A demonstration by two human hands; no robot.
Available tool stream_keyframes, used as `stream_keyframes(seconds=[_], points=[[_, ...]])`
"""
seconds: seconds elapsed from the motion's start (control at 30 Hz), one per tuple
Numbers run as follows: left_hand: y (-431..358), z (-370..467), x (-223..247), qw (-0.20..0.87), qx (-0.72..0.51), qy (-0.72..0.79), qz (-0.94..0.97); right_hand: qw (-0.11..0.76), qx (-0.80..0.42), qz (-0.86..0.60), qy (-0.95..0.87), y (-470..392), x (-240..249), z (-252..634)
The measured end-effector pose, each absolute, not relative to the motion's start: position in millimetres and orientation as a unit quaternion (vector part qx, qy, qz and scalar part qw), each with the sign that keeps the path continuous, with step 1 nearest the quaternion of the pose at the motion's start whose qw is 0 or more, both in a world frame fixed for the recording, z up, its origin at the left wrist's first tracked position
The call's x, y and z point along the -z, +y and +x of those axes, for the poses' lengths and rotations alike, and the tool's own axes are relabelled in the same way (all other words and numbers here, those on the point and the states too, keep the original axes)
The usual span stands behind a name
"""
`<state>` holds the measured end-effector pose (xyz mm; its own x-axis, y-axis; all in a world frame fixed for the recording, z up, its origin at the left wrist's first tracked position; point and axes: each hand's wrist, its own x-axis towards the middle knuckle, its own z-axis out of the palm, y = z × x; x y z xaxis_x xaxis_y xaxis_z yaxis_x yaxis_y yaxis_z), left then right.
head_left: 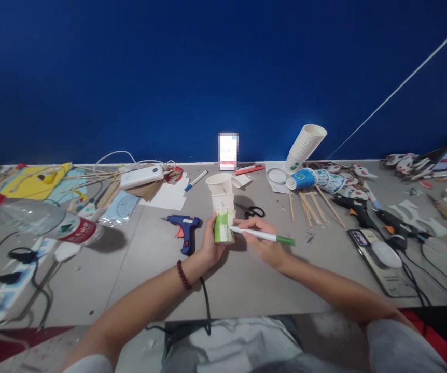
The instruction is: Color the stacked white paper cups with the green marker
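My left hand [210,244] is wrapped round the lower part of a paper cup stack [224,224], white above with a green patterned band below. The top cup [219,182] has a cut side and a curled flap at its right. In my right hand [264,239] is a marker [260,234] with a white barrel and green end, its tip at the green band. Left of the cups lies a blue hot glue gun [185,227]. Black-handled scissors [253,211] rest behind my right hand.
A bottle with a red cap [40,217] and a power strip [15,285] are at the left. On the right are stacked paper cups [305,145], wooden sticks [317,206], black glue guns [358,210] and a phone [382,264]. A blue wall [149,77] stands behind the table.
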<state>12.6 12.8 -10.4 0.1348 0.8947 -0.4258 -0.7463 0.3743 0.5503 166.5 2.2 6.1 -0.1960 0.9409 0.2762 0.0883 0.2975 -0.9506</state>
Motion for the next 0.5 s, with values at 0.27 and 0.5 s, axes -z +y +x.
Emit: stream_keyframes(seconds=[0.27, 0.5], points=[[13.3, 13.3, 10.7, 0.743, -0.550, 0.372, 0.081, 0.480, -0.468, -0.396, -0.628, 2.7, -8.3, 167.9], [13.7, 14.5, 9.5, 0.748, -0.551, 0.358, 0.092, 0.490, -0.464, -0.437, -0.594, 3.0, -3.4, 164.6]])
